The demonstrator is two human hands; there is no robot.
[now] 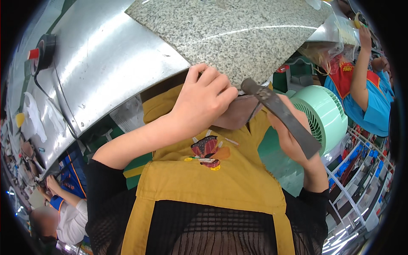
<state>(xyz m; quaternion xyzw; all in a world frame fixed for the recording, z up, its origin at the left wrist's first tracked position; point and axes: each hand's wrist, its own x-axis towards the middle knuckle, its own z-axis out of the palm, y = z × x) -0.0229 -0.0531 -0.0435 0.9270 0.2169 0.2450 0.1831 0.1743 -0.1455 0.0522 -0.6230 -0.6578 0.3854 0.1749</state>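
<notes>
My right hand [293, 129] is wrapped round a hammer, its long dark metal head [282, 112] facing up and hiding most of the handle. The head has a blunt knob at one end and a flared, flat end at the other. Just left of it, my left hand [204, 95] is closed with bent fingers at the near edge of the speckled granite slab [238, 34]. A brownish, leather-like piece [238, 112] hangs from under those fingers over my lap. Its upper part and the fingertips are hidden by the hand.
A shiny metal tabletop [114, 46] extends left of the slab, with a black device with a red knob [34, 54] and its cable. A mint-green fan [321, 114] stands close by my right hand. Co-workers sit at far left and upper right. A wire rack [352, 182] stands right.
</notes>
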